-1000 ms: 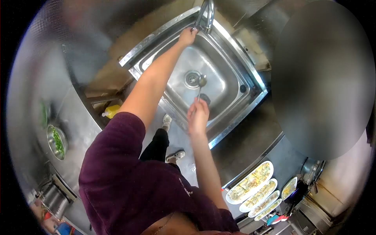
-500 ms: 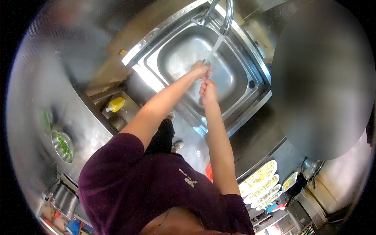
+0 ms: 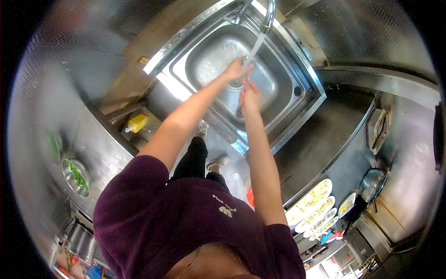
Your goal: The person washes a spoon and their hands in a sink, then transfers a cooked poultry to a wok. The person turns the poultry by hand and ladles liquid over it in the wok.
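Both of my hands are over a stainless steel sink (image 3: 274, 100), near the stream of water (image 3: 256, 48) that runs from the faucet (image 3: 269, 19). My left hand (image 3: 235, 71) is in the stream, its fingers curled and blurred around one end of a thin metal utensil (image 3: 246, 83). Closer to my body, my right hand (image 3: 251, 96) is closed in a fist on the utensil's other end. My fingers and the splash cover most of it, so its exact kind cannot be made out. The drain (image 3: 236, 83) shows partly beneath my hands.
A yellow bottle (image 3: 137, 123) lies left of the sink. On the left counter is a metal bowl (image 3: 75, 177) of chopped greens. Several long white plates of food (image 3: 310, 202) line the right counter, with a pan (image 3: 373, 183) beyond. A metal pot (image 3: 80, 242) stands at lower left.
My left hand has shifted slightly up and left, further into the stream. My right hand has risen a little with it. The splash spreads wider in the basin.
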A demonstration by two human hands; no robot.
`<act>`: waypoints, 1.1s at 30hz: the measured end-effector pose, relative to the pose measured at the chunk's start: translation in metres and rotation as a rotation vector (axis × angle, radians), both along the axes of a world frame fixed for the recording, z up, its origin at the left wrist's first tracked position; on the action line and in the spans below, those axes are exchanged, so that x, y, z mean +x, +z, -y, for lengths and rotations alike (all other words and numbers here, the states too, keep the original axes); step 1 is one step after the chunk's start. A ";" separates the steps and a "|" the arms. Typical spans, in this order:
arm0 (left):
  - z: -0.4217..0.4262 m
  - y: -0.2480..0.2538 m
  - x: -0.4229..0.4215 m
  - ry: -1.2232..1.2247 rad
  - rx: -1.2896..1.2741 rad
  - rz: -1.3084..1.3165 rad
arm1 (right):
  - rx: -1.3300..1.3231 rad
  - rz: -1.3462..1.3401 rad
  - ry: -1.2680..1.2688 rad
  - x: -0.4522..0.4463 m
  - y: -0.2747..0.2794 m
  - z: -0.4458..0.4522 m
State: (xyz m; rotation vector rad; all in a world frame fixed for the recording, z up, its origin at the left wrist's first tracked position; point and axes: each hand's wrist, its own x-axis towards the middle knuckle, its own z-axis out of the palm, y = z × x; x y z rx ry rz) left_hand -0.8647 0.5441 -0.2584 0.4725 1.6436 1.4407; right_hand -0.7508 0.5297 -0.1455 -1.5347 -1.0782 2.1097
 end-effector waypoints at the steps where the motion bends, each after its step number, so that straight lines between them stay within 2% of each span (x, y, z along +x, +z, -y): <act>1: 0.005 0.004 0.006 -0.020 0.008 0.051 | -0.018 -0.004 0.017 -0.001 -0.004 0.001; 4: 0.009 0.038 -0.001 -0.132 -0.287 -0.026 | -0.022 -0.016 0.006 0.003 -0.009 0.008; 8: 0.006 0.028 -0.006 -0.345 -0.226 -0.353 | -0.019 0.056 -0.018 0.014 0.006 0.008; 10: 0.007 0.056 -0.011 -0.433 -0.279 -0.426 | -0.047 0.072 0.001 0.023 0.014 0.002; 13: -0.004 0.028 0.004 -0.159 0.012 0.233 | -0.015 0.053 -0.032 0.027 0.001 -0.010; 16: -0.003 0.028 0.008 -0.152 -0.070 0.274 | -0.005 0.081 -0.043 0.025 0.001 -0.009; 19: -0.003 0.040 -0.007 -0.347 -0.174 0.070 | -0.022 0.102 -0.002 0.026 0.008 -0.008; 25: -0.007 -0.001 -0.005 -0.380 -0.118 -0.383 | -0.103 0.052 -0.021 0.037 0.006 -0.010; 26: -0.009 -0.004 -0.006 -0.474 -0.120 -0.240 | -0.118 0.051 -0.010 0.039 0.005 -0.012; 28: -0.004 0.029 -0.011 -0.654 -0.124 0.047 | -0.127 0.043 0.033 0.044 0.008 -0.016; 31: 0.003 -0.009 -0.005 -0.416 -0.019 0.075 | -0.135 0.036 0.065 0.044 0.007 -0.018; 33: -0.002 -0.021 -0.008 -0.476 -0.028 -0.016 | -0.165 0.027 0.047 0.045 0.006 -0.017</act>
